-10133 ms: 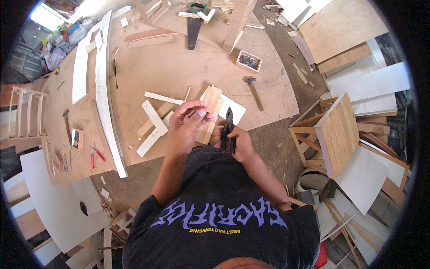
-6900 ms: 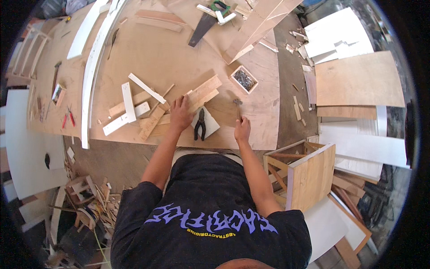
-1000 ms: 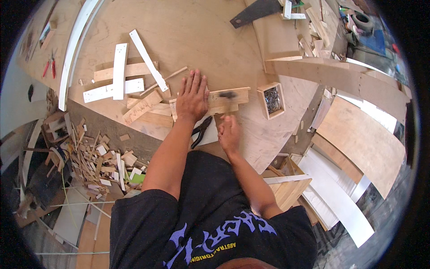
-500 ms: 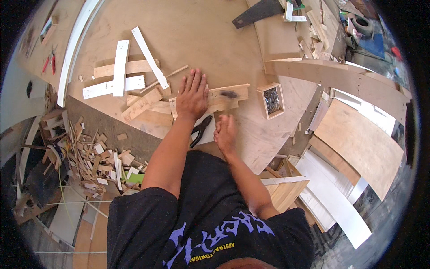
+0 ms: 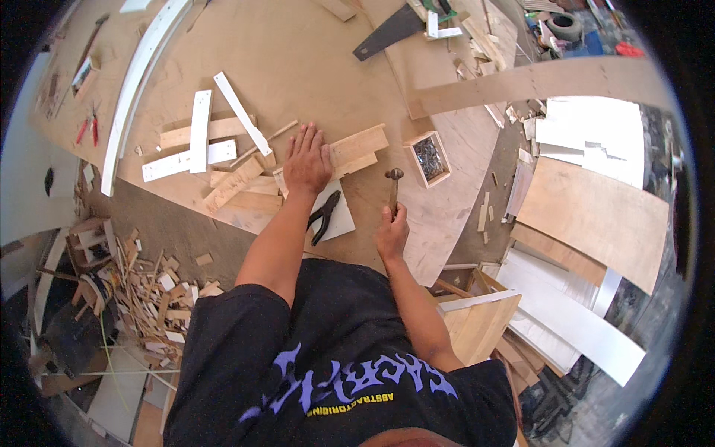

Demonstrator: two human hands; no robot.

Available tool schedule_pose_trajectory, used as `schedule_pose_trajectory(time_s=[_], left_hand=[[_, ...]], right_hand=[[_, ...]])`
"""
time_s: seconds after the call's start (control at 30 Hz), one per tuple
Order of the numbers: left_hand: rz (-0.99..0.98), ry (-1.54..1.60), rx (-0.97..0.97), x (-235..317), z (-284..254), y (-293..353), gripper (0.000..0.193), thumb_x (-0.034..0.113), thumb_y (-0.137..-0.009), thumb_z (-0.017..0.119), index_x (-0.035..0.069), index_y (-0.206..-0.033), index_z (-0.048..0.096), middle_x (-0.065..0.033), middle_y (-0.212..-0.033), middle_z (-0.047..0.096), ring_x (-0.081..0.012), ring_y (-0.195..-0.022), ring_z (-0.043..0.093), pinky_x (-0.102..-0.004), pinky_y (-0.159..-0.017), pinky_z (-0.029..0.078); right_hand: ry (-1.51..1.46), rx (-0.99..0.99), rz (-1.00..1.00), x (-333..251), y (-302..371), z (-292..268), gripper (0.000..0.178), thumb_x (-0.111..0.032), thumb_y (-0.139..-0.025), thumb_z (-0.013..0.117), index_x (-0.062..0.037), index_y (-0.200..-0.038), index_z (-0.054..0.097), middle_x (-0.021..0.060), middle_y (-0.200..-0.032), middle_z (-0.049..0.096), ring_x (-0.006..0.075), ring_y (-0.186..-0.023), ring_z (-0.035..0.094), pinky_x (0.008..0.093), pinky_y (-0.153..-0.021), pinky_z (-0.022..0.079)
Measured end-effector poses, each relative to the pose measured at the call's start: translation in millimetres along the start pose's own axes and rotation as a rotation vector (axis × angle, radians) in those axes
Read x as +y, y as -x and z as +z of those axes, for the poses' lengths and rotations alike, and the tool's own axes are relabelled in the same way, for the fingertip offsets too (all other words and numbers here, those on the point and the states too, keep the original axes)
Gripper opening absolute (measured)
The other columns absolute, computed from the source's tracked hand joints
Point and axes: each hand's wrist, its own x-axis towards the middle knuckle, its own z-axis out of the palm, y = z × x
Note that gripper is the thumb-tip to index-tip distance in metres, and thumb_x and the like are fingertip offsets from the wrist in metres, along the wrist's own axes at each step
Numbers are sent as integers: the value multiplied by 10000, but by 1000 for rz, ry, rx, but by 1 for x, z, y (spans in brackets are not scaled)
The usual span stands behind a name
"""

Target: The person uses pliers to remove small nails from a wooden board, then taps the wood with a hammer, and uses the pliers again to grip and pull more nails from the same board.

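My left hand point(image 5: 307, 162) lies flat on a wooden strip piece point(image 5: 359, 147), fingers stretched out and pointing away from me. The palm covers the piece's left part. My right hand point(image 5: 392, 232) is wrapped round the handle of a hammer point(image 5: 394, 176), whose head points away from me, to the right of the wood and apart from it. Black-handled pliers point(image 5: 325, 217) rest on a white sheet point(image 5: 342, 223) near my left wrist. An open wooden box of nails point(image 5: 428, 159) stands beyond the hammer, to its right.
White and bare wood strips point(image 5: 199, 134) lie crossed left of my left hand. A handsaw point(image 5: 387, 33) is at the back, red-handled pliers point(image 5: 88, 128) at far left. Offcuts point(image 5: 160, 298) are heaped below the table's left edge. A long curved board point(image 5: 536, 86) reaches across the right.
The hammer, blurred over the wooden piece before, has come back toward me and right, clear of the wood. My left hand stays flat on the piece. The whole view has shifted somewhat.
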Motion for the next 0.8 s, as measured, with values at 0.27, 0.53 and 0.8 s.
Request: schedule_pose_trajectory(time_s=[0.27, 0.53, 0.8], left_hand=[[77, -25, 33, 7, -30, 11, 692, 445, -876, 696, 51, -1415, 515, -169, -1376, 571, -327, -1336, 488, -493, -1179, 280], [111, -10, -229, -15, -60, 11, 642, 460, -767, 818, 68, -1221, 589, -136, -1163, 666, -317, -1187, 590, -499, -1078, 363], [289, 0, -293, -18, -41, 10, 677, 414, -750, 835, 68, -1270, 572, -132, -1165, 667, -341, -1220, 561, -549, -1109, 312]], right_hand=[[47, 117, -33, -4, 12, 19, 477, -90, -910, 642, 9, -1351, 489, 246, -1265, 530, 419, -1184, 532, 459, -1014, 435], [334, 161, 90, -54, 65, 48, 620, -236, -857, 730, -43, -1383, 465, 190, -1305, 487, 365, -1261, 483, 538, -1055, 377], [296, -11, 113, -109, 80, 79, 722, -409, -815, 794, -33, -1323, 445, 251, -1197, 581, 441, -1050, 637, 526, -877, 528]])
